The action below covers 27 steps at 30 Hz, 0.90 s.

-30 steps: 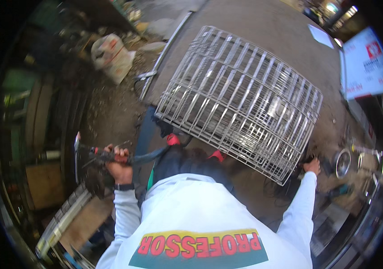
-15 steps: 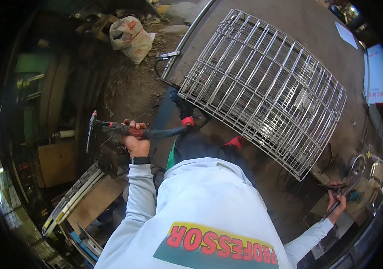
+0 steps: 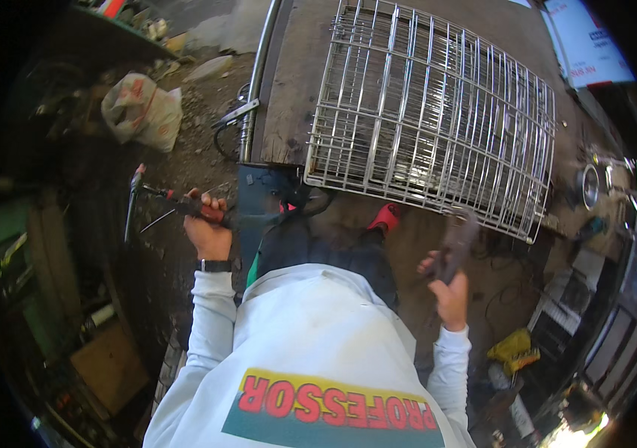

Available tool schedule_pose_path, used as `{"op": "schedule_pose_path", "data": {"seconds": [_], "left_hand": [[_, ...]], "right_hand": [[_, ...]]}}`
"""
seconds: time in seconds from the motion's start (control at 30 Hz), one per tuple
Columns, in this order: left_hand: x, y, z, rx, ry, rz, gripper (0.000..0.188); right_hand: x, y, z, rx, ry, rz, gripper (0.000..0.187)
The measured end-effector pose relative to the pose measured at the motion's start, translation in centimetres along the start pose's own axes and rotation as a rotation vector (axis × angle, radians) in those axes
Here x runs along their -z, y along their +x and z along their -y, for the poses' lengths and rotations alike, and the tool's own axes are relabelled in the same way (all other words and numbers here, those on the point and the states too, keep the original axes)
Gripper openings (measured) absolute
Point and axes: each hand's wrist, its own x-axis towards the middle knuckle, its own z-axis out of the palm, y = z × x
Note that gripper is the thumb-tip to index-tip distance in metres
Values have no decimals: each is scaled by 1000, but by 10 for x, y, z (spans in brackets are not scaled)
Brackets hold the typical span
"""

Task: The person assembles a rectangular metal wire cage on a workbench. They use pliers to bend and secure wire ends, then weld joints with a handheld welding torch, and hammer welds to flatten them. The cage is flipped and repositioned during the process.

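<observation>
My left hand (image 3: 208, 225) is wrapped round the dark red handle of a welding torch (image 3: 171, 196). The torch's slim crosswise head (image 3: 133, 196) points away to the left, over the dirt floor. My right hand (image 3: 449, 287) grips a dark brown plier-like tool (image 3: 458, 243), smeared by motion, so its jaws are unclear. That tool is near the front edge of a stack of shiny metal wire grids (image 3: 438, 112); I cannot tell whether they touch. The grids lie on the worktable at an angle, several layered together.
The brown worktable (image 3: 285, 112) has a metal tube (image 3: 262, 67) along its left side, with a clamp (image 3: 238, 113) on it. A white sack (image 3: 143, 112) lies on the rubble floor. At right are a round metal ring (image 3: 588, 185), a yellow bag (image 3: 514, 351) and a printed sheet (image 3: 587, 45).
My right hand has swung in from the far right to the grids' front edge with the tool. My left hand keeps the torch. The view has shifted, moving the sack left and down.
</observation>
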Motion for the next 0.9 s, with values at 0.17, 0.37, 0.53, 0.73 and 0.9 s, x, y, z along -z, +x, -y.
{"op": "schedule_pose_path", "data": {"seconds": [0.17, 0.37, 0.53, 0.73, 0.9], "left_hand": [[40, 48, -52, 111, 77, 0, 27], [80, 86, -97, 186, 111, 34, 28], [59, 98, -95, 215, 197, -52, 28], [57, 97, -92, 269, 209, 21, 28], [73, 101, -93, 297, 145, 48, 27]], "right_hand": [[-144, 13, -54, 60, -204, 26, 48], [-242, 14, -83, 112, -453, -145, 38], [-270, 28, -82, 187, -474, -269, 32], [-272, 41, -84, 208, -508, -333, 27], [-279, 32, -54, 110, -678, -362, 21]]}}
